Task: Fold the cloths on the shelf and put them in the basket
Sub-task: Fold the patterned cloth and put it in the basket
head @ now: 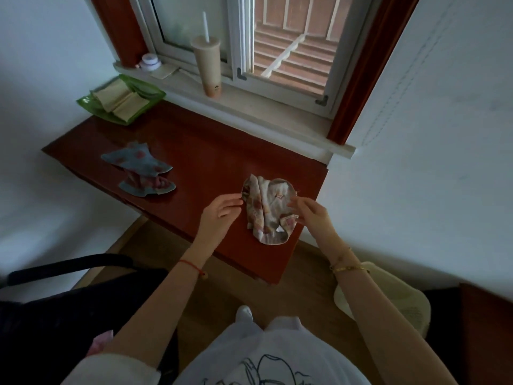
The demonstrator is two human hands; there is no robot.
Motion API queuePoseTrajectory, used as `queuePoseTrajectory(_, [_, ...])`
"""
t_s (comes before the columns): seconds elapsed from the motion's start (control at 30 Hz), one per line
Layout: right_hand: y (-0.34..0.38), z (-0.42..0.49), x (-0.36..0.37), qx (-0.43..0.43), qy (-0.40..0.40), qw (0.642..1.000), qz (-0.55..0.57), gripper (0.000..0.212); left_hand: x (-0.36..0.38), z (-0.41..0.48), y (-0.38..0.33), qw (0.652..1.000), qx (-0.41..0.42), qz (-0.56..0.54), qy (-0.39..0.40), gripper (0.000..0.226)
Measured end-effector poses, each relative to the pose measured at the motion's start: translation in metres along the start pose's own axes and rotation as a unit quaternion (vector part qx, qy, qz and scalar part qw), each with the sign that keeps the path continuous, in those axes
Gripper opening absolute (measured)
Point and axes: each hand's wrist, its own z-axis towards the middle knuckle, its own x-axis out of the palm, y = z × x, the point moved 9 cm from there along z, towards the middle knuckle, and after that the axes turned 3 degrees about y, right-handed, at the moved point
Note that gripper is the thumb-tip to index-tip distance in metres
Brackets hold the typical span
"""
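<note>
A red shelf (211, 162) fills the centre of the frame, a blue cloth (138, 169) on its left part. At lower centre-right lies a pale cloth (266, 209), its long axis running toward the near edge. The left hand (219, 211) pinches its left rim; the right hand (311, 211) hovers at its right side, fingers loosely open, equally near. No basket can be made out.

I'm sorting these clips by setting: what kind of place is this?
Probably a room in a home. A dark red shelf sits under a sliding window, with small patterned cloths laid out and a takeaway drink cup on the sill.
</note>
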Motion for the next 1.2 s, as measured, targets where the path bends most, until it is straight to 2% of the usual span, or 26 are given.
queuePoseTrajectory(0.13, [-0.018, 0.022, 0.002, -0.025, 0.015, 0.980, -0.195, 0.024, 0.028, 0.020, 0.030, 0.983, -0.006, 0.158, 0.090, 0.038])
queuePoseTrajectory(0.23, [-0.034, 0.038, 0.012, -0.039, 0.058, 0.951, -0.301, 0.027, 0.051, 0.032, 0.051, 0.961, 0.018, 0.248, 0.121, 0.042])
queuePoseTrajectory(0.4, [-0.045, 0.056, 0.029, -0.093, 0.094, 0.900, -0.415, 0.030, 0.082, 0.048, 0.086, 0.918, 0.073, 0.365, 0.140, 0.042])
queuePoseTrajectory(0.53, [-0.069, 0.071, 0.035, -0.104, 0.115, 0.855, -0.495, 0.027, 0.093, 0.052, 0.102, 0.894, 0.092, 0.421, 0.120, 0.044])
queuePoseTrajectory(0.57, [-0.073, 0.075, 0.033, -0.109, 0.108, 0.854, -0.498, 0.024, 0.094, 0.053, 0.102, 0.886, 0.101, 0.439, 0.110, 0.043])
queuePoseTrajectory(0.63, [-0.072, 0.080, 0.026, -0.104, 0.087, 0.875, -0.465, 0.018, 0.093, 0.055, 0.099, 0.872, 0.127, 0.465, 0.084, 0.034])
queuePoseTrajectory(0.7, [-0.065, 0.082, 0.017, -0.108, 0.067, 0.897, -0.424, 0.013, 0.087, 0.056, 0.092, 0.873, 0.155, 0.460, 0.049, 0.021])
queuePoseTrajectory(0.77, [-0.050, 0.083, 0.008, -0.121, 0.043, 0.916, -0.381, 0.008, 0.072, 0.057, 0.081, 0.897, 0.160, 0.412, -0.004, 0.014])
queuePoseTrajectory(0.9, [0.004, 0.079, -0.016, -0.165, -0.035, 0.944, -0.283, 0.017, 0.026, 0.070, 0.051, 0.940, 0.108, 0.311, -0.093, 0.009])
queuePoseTrajectory(1.0, [0.057, 0.073, -0.027, -0.208, -0.073, 0.945, -0.240, 0.020, -0.004, 0.080, 0.017, 0.960, 0.092, 0.237, -0.120, 0.011])
queuePoseTrajectory(1.2, [0.139, 0.061, -0.044, -0.286, -0.120, 0.932, -0.185, 0.016, -0.040, 0.097, -0.042, 0.947, 0.120, 0.270, -0.126, 0.007])
